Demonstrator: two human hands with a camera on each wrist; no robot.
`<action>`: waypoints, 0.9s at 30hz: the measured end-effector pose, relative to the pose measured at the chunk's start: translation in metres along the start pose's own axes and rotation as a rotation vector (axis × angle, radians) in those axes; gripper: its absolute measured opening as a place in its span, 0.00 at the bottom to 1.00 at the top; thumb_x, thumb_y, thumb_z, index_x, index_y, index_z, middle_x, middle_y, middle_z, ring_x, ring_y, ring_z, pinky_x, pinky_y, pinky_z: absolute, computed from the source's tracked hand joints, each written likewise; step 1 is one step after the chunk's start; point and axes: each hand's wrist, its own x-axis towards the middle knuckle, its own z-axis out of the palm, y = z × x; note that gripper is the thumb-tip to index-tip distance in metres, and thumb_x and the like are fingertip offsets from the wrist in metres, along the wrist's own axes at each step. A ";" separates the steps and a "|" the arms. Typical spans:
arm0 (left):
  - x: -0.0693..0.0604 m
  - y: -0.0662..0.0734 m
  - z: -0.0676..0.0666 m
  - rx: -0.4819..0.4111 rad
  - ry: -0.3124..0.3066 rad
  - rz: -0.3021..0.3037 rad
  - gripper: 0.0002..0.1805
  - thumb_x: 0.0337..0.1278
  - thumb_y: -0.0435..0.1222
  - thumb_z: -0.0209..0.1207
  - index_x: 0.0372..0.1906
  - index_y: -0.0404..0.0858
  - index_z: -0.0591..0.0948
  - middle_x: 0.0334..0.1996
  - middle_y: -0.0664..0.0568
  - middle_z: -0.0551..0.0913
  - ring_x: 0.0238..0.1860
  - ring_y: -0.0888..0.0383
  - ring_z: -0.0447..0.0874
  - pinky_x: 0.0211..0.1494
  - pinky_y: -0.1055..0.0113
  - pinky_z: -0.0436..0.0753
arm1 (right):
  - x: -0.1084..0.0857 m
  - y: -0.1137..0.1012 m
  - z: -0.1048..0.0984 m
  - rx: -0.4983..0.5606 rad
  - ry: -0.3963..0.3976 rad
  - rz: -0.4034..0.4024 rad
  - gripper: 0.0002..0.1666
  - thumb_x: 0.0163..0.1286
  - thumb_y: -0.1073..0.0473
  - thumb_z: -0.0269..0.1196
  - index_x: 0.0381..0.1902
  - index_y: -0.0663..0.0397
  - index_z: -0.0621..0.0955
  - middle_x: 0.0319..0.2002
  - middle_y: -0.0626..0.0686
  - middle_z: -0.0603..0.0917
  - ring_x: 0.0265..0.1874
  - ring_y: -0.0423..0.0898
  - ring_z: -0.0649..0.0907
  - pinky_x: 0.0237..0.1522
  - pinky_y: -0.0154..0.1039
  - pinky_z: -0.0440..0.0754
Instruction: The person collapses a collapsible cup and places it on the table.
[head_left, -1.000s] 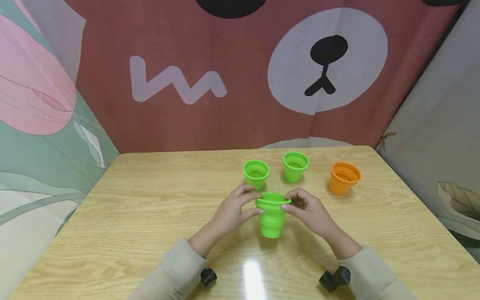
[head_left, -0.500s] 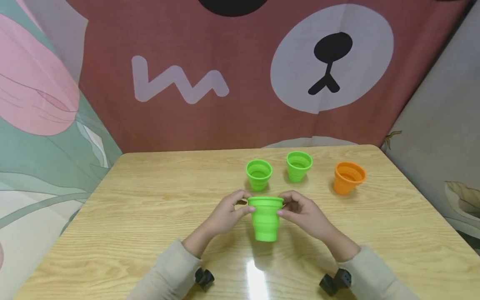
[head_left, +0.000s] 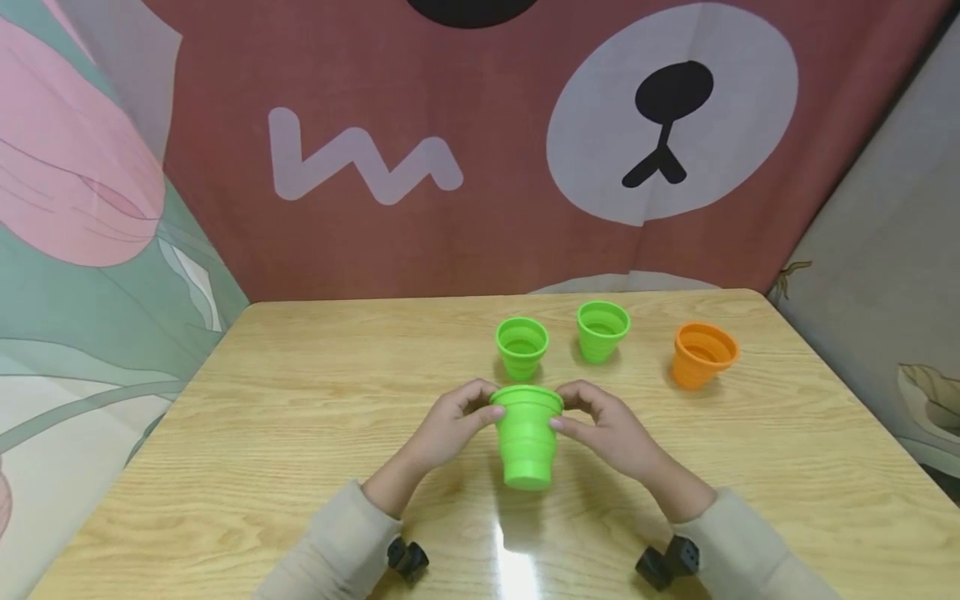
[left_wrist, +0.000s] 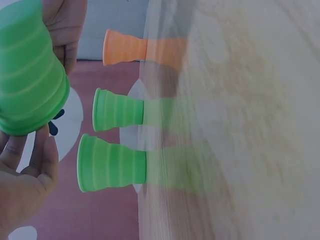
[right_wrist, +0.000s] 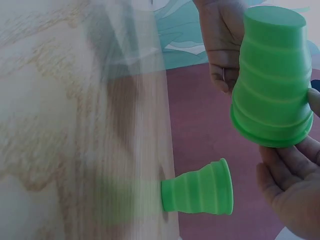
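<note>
Both hands hold a tall green ribbed cup [head_left: 527,442] between them, up off the table, its base tipped toward the camera. My left hand [head_left: 448,425] pinches the rim's left side, thumb in front and fingers behind; my right hand [head_left: 611,429] does the same at the right side. In the left wrist view the cup [left_wrist: 30,75] is lifted beside the left hand [left_wrist: 22,190]. The right wrist view shows the cup [right_wrist: 274,75] above the fingers of the right hand [right_wrist: 295,195]. Fingertips behind the rim are partly hidden.
Just beyond the held cup a smaller green cup [head_left: 522,348] stands upright on the wooden table [head_left: 300,417]. Another green cup [head_left: 602,332] is behind it to the right, and an orange cup [head_left: 701,356] stands farther right. A printed cloth [head_left: 450,242] hangs behind the table.
The held cup has shifted slightly left and tilted, so its opening no longer shows and its base faces the camera more. Both hands moved with it, still gripping. The camera view has shifted slightly.
</note>
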 end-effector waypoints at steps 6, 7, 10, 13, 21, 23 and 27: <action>-0.003 -0.007 -0.004 -0.070 0.000 0.003 0.09 0.56 0.31 0.50 0.39 0.30 0.74 0.33 0.47 0.76 0.36 0.56 0.73 0.43 0.57 0.74 | 0.006 -0.002 0.000 0.093 -0.124 -0.035 0.15 0.58 0.66 0.57 0.44 0.62 0.72 0.38 0.52 0.78 0.39 0.46 0.75 0.43 0.42 0.73; -0.002 -0.011 -0.005 -0.078 -0.009 0.004 0.09 0.56 0.32 0.51 0.39 0.31 0.74 0.33 0.48 0.76 0.37 0.56 0.73 0.44 0.57 0.74 | 0.007 -0.002 0.000 0.108 -0.143 -0.044 0.15 0.58 0.66 0.58 0.44 0.63 0.72 0.38 0.53 0.77 0.38 0.45 0.75 0.42 0.40 0.74; -0.003 -0.009 -0.006 -0.061 -0.029 0.003 0.09 0.56 0.32 0.51 0.40 0.32 0.75 0.35 0.47 0.77 0.39 0.54 0.72 0.45 0.58 0.72 | 0.009 -0.003 -0.001 0.129 -0.195 -0.030 0.14 0.55 0.66 0.60 0.40 0.65 0.73 0.35 0.55 0.77 0.35 0.45 0.75 0.39 0.39 0.75; -0.002 -0.014 -0.007 -0.048 -0.065 0.004 0.09 0.55 0.32 0.52 0.40 0.33 0.74 0.38 0.48 0.76 0.45 0.53 0.71 0.49 0.56 0.69 | 0.010 -0.005 -0.002 0.109 -0.228 0.018 0.13 0.53 0.64 0.62 0.36 0.64 0.74 0.31 0.54 0.77 0.31 0.44 0.76 0.36 0.39 0.76; 0.001 -0.029 -0.017 -0.163 -0.227 0.146 0.17 0.46 0.27 0.57 0.45 0.30 0.70 0.36 0.47 0.73 0.40 0.54 0.69 0.51 0.52 0.64 | 0.010 -0.005 0.000 0.182 -0.273 0.013 0.12 0.50 0.67 0.63 0.31 0.67 0.72 0.29 0.55 0.76 0.30 0.44 0.75 0.38 0.42 0.75; 0.001 -0.029 -0.018 -0.183 -0.246 0.172 0.18 0.45 0.26 0.57 0.45 0.28 0.69 0.34 0.47 0.73 0.38 0.55 0.70 0.50 0.54 0.66 | 0.010 -0.005 0.001 0.204 -0.284 0.002 0.12 0.50 0.67 0.63 0.31 0.68 0.72 0.29 0.55 0.76 0.30 0.44 0.75 0.38 0.42 0.75; -0.001 -0.028 -0.019 -0.209 -0.241 0.160 0.19 0.44 0.25 0.58 0.44 0.26 0.69 0.32 0.48 0.74 0.35 0.58 0.72 0.48 0.54 0.69 | 0.012 -0.006 0.001 0.208 -0.293 -0.012 0.11 0.51 0.68 0.62 0.30 0.67 0.71 0.28 0.54 0.75 0.29 0.43 0.75 0.38 0.41 0.75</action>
